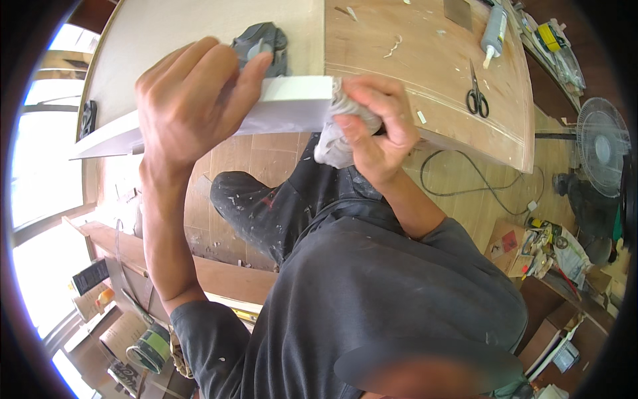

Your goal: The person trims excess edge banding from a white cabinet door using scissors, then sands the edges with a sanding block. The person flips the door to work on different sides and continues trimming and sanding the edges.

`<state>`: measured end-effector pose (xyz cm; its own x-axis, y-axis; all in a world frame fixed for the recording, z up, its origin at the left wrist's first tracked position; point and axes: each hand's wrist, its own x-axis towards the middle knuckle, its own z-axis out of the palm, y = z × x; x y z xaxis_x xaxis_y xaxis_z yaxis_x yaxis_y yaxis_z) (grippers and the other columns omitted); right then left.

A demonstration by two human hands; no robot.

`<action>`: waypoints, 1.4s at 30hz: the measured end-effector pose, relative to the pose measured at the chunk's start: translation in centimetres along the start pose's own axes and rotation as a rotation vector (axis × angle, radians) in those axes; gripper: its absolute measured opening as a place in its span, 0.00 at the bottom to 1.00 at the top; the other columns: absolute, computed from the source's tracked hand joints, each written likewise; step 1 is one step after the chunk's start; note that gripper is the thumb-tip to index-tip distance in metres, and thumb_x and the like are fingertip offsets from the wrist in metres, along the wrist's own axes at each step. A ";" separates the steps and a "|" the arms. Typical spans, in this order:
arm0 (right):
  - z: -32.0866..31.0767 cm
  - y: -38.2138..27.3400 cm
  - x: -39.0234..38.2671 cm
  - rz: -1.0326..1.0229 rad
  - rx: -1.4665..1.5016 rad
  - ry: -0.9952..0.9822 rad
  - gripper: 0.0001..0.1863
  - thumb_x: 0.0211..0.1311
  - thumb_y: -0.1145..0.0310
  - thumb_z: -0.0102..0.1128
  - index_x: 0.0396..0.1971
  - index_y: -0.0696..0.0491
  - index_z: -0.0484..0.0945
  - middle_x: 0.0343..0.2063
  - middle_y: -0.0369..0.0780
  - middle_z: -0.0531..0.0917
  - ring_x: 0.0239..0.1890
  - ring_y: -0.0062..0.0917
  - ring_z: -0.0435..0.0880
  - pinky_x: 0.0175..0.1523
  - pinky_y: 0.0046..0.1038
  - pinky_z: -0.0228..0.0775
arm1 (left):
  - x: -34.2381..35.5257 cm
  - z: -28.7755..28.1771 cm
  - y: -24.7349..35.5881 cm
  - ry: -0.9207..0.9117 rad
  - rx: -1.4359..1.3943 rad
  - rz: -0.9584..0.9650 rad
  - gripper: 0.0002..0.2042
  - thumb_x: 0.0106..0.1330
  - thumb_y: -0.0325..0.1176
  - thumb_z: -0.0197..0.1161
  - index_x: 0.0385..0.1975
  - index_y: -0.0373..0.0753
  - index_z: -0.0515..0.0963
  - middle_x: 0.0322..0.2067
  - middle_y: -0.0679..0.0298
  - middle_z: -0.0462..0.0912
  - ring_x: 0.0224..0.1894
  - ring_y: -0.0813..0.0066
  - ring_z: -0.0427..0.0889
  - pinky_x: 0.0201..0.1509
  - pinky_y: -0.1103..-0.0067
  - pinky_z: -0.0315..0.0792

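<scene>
A long white board (292, 106) lies along the near edge of the workbench, its narrow edge and one face toward me. My left hand (189, 100) is closed over it, thumb up, with the fingertips hidden behind. At the board's right end my right hand (385, 126) grips a crumpled whitish cloth (335, 146). Part of the cloth is pressed against that end, and the rest bunches below my fingers. Just beyond the board, near my left thumb, is a dark grey crumpled item (269, 40), perhaps a glove or cloth.
On the wooden workbench (432, 100) are black scissors (476, 93), a sealant tube (494, 33) and scattered scraps. A fan (601, 146) stands at the right, with a looped cable (465, 193) on the floor. Paint buckets (149, 349) sit at lower left, a cluttered box (505, 246) at right.
</scene>
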<state>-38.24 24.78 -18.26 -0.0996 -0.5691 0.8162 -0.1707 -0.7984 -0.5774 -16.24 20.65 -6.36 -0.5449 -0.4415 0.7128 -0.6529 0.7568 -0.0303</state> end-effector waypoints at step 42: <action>2.1 0.4 -5.8 0.162 0.276 -0.009 0.13 0.56 0.78 0.72 0.43 0.58 0.86 0.40 0.45 0.86 0.40 0.32 0.86 0.45 0.30 0.79 | -1.9 -0.9 0.6 0.022 0.091 -0.074 0.21 0.67 0.22 0.58 0.09 0.37 0.62 0.09 0.66 0.60 0.12 0.77 0.58 0.18 0.77 0.45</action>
<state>-35.65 27.32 -23.31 -0.0949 -0.6942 0.7135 0.1188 -0.7195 -0.6843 -15.14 22.35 -7.07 -0.4826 -0.4834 0.7304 -0.7364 0.6754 -0.0395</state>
